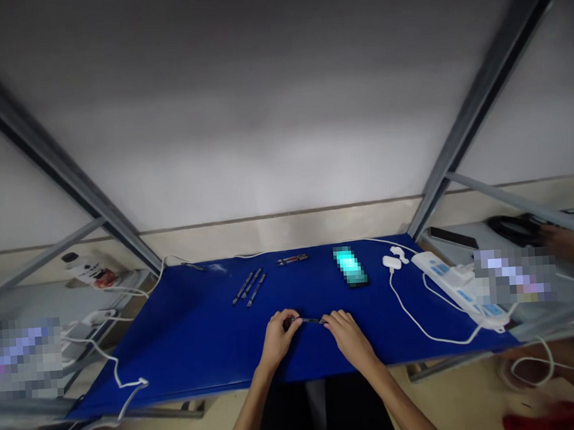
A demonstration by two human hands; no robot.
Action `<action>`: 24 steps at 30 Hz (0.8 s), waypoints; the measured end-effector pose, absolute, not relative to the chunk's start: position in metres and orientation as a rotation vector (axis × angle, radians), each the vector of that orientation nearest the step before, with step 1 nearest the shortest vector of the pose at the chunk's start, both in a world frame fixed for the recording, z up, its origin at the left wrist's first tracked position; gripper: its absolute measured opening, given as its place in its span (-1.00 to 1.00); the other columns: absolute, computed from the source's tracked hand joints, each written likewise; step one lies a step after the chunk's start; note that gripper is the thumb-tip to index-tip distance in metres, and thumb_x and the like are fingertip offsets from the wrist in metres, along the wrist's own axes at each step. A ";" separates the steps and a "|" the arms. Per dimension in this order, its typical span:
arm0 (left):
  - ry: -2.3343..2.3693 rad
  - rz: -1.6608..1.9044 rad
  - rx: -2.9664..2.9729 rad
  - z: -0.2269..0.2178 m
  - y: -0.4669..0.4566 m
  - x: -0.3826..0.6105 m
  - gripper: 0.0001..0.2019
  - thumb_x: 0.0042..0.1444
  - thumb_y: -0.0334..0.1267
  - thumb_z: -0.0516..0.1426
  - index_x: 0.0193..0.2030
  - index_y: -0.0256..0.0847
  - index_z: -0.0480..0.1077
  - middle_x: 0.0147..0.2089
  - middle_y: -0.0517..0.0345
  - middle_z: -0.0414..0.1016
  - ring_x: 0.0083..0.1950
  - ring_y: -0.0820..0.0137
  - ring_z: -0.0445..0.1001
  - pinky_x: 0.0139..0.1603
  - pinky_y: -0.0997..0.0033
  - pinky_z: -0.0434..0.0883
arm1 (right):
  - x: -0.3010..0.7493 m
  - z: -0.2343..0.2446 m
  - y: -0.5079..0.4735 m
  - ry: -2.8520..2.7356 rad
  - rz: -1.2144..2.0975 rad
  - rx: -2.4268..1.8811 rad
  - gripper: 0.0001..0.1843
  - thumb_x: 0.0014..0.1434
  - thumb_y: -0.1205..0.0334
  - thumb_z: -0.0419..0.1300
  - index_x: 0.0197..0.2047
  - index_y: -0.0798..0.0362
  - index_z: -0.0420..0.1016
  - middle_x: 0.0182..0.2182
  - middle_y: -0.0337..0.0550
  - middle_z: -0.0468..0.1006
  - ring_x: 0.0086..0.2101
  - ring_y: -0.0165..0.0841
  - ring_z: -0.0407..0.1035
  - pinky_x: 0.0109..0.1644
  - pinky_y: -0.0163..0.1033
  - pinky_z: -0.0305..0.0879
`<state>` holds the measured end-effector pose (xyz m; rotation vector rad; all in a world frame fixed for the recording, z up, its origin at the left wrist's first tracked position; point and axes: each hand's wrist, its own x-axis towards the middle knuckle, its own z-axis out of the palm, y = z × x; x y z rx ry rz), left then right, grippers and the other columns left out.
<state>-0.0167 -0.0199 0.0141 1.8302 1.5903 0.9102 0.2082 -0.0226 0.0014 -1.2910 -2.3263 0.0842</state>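
My left hand [278,339] and right hand [349,339] pinch a slim dark pen [310,320] between their fingertips, at lower centre of the frame; three similar pens [249,287] lie above, on the blue tabletop [178,351].

Over the link I had a blue tabletop [189,357] in view. Three pens [250,287] lay slanted side by side near the far edge, and two more pens [292,259] lay flat just to their right. Farther right I saw a lit phone [349,266], a white charger [391,262], a power strip [454,289], and a white cable [420,323] looping between them.
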 end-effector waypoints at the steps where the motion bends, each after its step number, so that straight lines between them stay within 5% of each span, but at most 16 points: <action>1: 1.576 0.916 1.814 0.015 -0.020 -0.017 -0.74 0.19 -0.01 0.11 -0.18 -0.11 0.49 -0.32 0.17 0.51 -0.27 0.35 0.39 -0.14 0.33 0.30 | 0.208 0.000 -0.022 -2.316 0.093 -1.304 -0.70 0.41 0.26 -0.09 0.02 0.00 0.43 -0.22 -0.11 0.52 -0.21 -0.26 0.38 -0.11 -0.11 0.31; 17: 1.687 0.808 1.949 0.009 -0.021 -0.016 -0.58 0.30 0.05 -0.07 -0.39 -0.14 0.43 -0.44 0.16 0.42 -0.31 0.33 0.38 -0.13 0.32 0.26 | 0.211 -0.005 -0.022 -2.277 0.238 -1.284 -0.73 0.40 0.20 -0.05 -0.13 0.00 0.48 -0.27 -0.14 0.55 -0.20 -0.25 0.41 0.01 -0.06 0.31; 24: 1.590 0.793 2.208 0.017 -0.027 -0.011 -0.66 0.37 -0.14 -0.12 -0.17 -0.13 0.44 -0.21 0.10 0.46 -0.15 0.32 0.37 -0.06 0.29 0.25 | 0.211 -0.005 -0.021 -2.279 0.217 -1.281 -0.73 0.39 0.19 -0.03 -0.10 0.00 0.49 -0.25 -0.14 0.56 -0.19 -0.24 0.42 0.00 -0.07 0.32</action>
